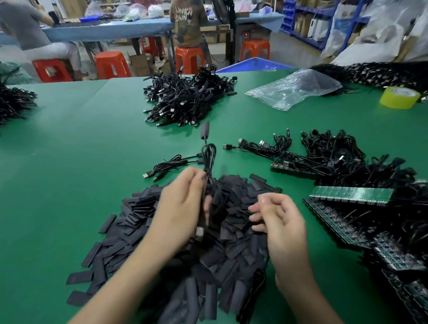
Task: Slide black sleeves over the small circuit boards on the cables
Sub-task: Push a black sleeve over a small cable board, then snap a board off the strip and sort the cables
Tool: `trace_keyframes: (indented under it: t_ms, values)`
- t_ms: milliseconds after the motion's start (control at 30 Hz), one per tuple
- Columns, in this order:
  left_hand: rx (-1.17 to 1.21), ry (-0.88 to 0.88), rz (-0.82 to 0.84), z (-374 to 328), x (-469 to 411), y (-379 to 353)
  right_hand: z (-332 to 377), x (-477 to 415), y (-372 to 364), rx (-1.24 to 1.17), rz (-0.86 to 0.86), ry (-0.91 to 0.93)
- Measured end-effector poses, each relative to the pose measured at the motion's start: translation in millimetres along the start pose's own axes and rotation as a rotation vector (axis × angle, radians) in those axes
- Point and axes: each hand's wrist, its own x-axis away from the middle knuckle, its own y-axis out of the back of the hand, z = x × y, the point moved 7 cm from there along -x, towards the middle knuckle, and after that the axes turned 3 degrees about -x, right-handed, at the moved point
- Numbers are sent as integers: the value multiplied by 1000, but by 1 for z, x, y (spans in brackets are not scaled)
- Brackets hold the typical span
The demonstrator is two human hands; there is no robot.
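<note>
Both hands hover over a heap of black sleeves (pixel 224 256) on the green table (pixel 59 158). Behind it, people sit on red stools (pixel 109 64) at a blue bench (pixel 103 31). In the left hand (pixel 181 204) is gripped a folded black cable (pixel 208 156), its loop standing up. On the right hand (pixel 280 222) the fingers are curled just above the sleeves; whether they hold something I cannot tell. Further right lie the circuit boards (pixel 350 193) on cables, a plastic bag (pixel 293 89) and yellow tape (pixel 399 97).

The only legible text is "UNKN OWN", printed in pale letters on two lines across the back of a brown shirt (pixel 190 24) at upper centre.
</note>
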Motion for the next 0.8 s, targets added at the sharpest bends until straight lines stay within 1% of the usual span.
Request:
trace_keyframes:
  t_ms: [100, 167, 267, 367, 500, 667, 733, 800]
  values:
    - [-312, -62, -51, 9, -41, 21, -7, 1, -4, 248, 65, 25]
    - [-572, -88, -81, 19, -70, 33, -6, 3, -7, 353, 75, 68]
    - [-955, -127, -112, 36, -106, 44, 0, 4, -8, 424, 55, 152]
    - [-1168, -160, -75, 55, -132, 45, 3, 4, -6, 436, 38, 204]
    - [-1219, -165, -46, 79, -149, 46, 4, 3, -5, 420, 40, 243]
    - [-1114, -120, -103, 81, -135, 44, 6, 5, -4, 432, 36, 261]
    - [-1053, -174, -100, 66, -122, 31, 8, 4, -2, 433, 12, 256]
    - [-959, -257, -26, 46, -105, 10, 8, 0, 3, 414, -31, 226]
